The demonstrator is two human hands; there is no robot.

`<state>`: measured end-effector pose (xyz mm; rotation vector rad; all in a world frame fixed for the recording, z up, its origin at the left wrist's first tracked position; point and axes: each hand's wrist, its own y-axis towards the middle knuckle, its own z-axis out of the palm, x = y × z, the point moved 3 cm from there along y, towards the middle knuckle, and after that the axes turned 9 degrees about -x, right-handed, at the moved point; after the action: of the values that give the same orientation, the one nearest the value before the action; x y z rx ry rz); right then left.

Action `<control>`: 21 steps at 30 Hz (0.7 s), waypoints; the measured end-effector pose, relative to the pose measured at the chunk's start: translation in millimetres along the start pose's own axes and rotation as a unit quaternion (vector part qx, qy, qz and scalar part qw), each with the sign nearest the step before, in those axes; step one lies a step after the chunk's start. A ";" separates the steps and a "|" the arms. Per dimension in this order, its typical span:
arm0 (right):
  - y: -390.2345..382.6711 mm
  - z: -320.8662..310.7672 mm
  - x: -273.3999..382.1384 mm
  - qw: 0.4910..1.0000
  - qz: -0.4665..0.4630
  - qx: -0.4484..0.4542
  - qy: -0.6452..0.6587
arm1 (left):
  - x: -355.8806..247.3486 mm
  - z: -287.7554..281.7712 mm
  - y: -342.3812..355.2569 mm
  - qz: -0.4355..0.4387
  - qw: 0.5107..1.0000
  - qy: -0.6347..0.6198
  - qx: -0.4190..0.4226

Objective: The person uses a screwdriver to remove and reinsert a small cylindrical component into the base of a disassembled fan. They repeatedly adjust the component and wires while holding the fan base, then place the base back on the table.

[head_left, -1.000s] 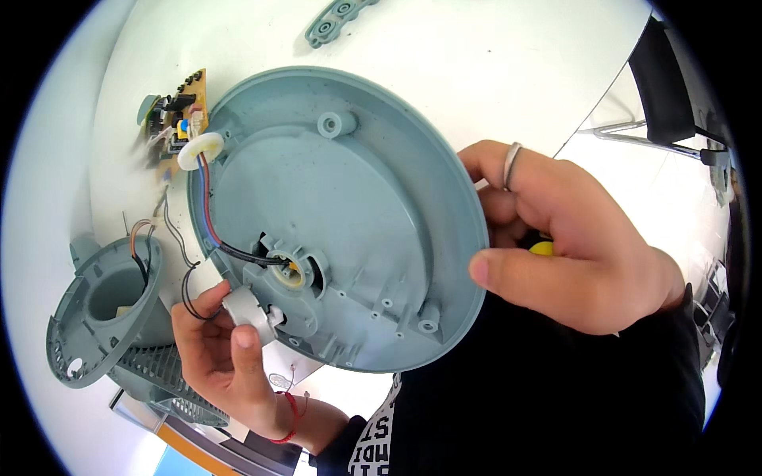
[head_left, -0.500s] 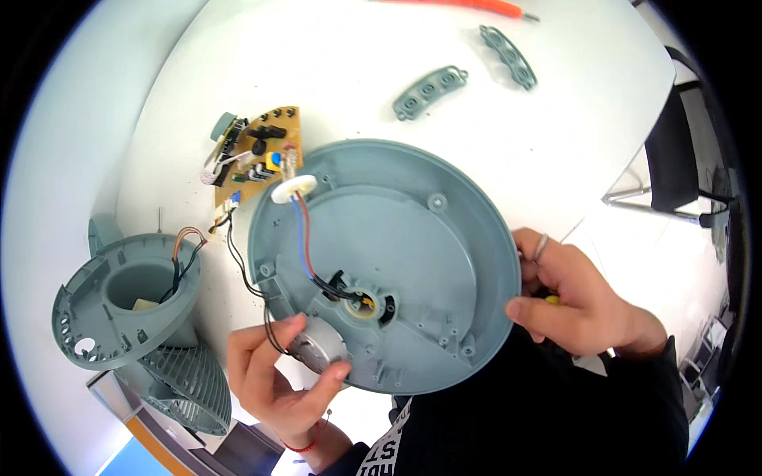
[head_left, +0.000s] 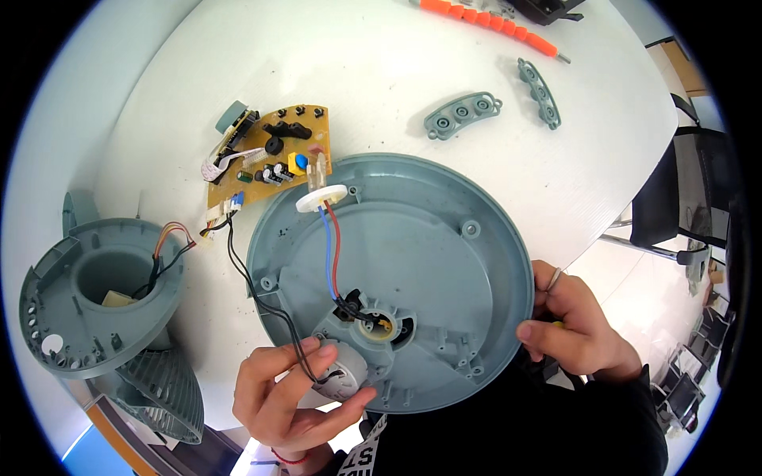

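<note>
My left hand is closed on a small round silver motor, thumb below and fingers above, at the near-left edge of a grey-green round base shell. Black wires run from the motor to a tan circuit board. With fingers and thumb, my right hand grips the shell's right rim; a bit of something yellow shows by its fingers, mostly hidden. The shell's open inside faces up. Red and blue wires rise from its hub to a white disc with a clear part, lying over the rim by the board.
A grey-green housing with a slatted section and loose wires stands at the left. Two curved button strips lie on the white table. Behind them are an orange flexible shaft and a black object. Black chairs stand at the right.
The view has shifted, bringing more of the far table into sight. My left fingers have moved on the motor, which is tilted differently. My right hand keeps its grip on the rim.
</note>
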<state>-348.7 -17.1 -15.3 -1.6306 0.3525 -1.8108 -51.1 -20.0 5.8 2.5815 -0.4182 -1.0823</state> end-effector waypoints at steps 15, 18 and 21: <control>2.4 -0.4 -5.6 1.000 0.003 -0.031 0.001 | 3.2 1.5 0.6 0.010 0.999 -0.036 -0.011; 4.1 -0.1 -6.2 0.999 0.002 -0.033 0.007 | 2.1 1.3 0.7 0.005 1.000 -0.030 0.001; 6.0 -0.8 -8.2 0.999 0.006 -0.034 0.020 | 2.5 2.5 0.7 0.003 1.000 -0.029 0.002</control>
<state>-347.8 -16.6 -25.4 -1.6366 0.4449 -1.8433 -51.3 -22.0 2.9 2.5565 -0.4418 -1.1589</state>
